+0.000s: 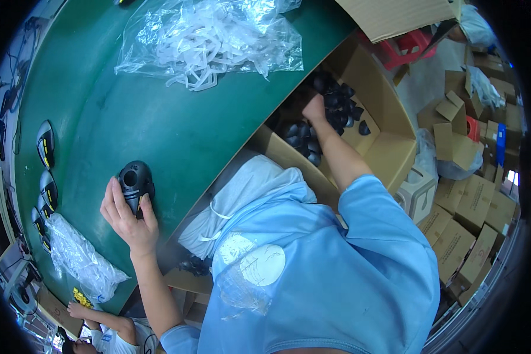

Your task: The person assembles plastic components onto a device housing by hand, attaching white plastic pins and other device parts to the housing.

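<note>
My left hand (pixel 130 219) is wrapped round a dark plastic shell (pixel 137 172), rounded like a computer mouse, with a round hole in its upper part. The shell rests on the green tabletop (pixel 100 118), thumb on one side and fingers on the other. My right arm reaches down into an open cardboard box (pixel 389 127) beside the table. Inside that box, my right hand (pixel 314 108) is among many small black curved plastic pieces (pixel 338 106). Its fingers are hidden by shadow and the pieces.
A clear bag of white plastic strips (pixel 209 44) lies at the table's far side. Along the left edge sit several black-and-yellow shells (pixel 45 144) and a plastic bag (pixel 82 259). A co-worker's hand (pixel 76 310) is near yellow pieces (pixel 81 297). Cardboard boxes (pixel 454 248) crowd the right.
</note>
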The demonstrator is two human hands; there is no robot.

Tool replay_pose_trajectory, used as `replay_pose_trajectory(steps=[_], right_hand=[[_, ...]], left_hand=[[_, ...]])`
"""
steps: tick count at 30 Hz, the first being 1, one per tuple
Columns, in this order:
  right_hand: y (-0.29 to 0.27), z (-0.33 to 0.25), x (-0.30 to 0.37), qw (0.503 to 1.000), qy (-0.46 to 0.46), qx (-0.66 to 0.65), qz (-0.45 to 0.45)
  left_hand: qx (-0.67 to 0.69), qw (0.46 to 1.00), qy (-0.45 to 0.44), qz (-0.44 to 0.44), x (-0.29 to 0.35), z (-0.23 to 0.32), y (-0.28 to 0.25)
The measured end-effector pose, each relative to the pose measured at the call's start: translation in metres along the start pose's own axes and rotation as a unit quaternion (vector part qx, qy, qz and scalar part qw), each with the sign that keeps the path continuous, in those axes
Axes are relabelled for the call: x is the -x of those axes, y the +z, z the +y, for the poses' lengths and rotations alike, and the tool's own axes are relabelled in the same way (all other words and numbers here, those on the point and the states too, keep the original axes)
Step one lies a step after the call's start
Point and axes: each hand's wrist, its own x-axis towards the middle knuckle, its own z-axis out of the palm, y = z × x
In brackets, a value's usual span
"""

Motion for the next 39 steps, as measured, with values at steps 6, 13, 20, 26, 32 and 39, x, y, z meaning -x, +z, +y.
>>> replay_pose_trajectory(steps=[6,13,20,26,32,39], right_hand=[[-0.105,-0.091,0.049,0.914,0.18,-0.358,-0.057],[-0.188,-0.251,0.096,0.739,-0.042,-0.653,-0.162],[-0.163,-0.37,0.091,0.561,-0.142,-0.631,-0.517],[-0.148,-0.423,0.101,0.691,-0.209,-0.526,-0.449],[-0.121,-0.439,0.063,0.742,-0.157,-0.493,-0.426],[-0.121,-0.46,0.042,0.819,-0.5,-0.145,-0.24]], left_hand=[[-0.005,1.0,-0.026,-0.008,0.014,-0.008,-0.013],[0.14,0.99,-0.002,0.008,-0.007,0.054,-0.039],[0.79,0.538,-0.271,-0.112,-0.017,0.091,-0.037],[0.688,0.644,-0.304,0.136,0.0,0.083,-0.044],[0.143,0.966,-0.131,0.169,-0.012,0.021,-0.043],[0.086,0.99,-0.106,0.035,0.0,0.006,-0.009]])
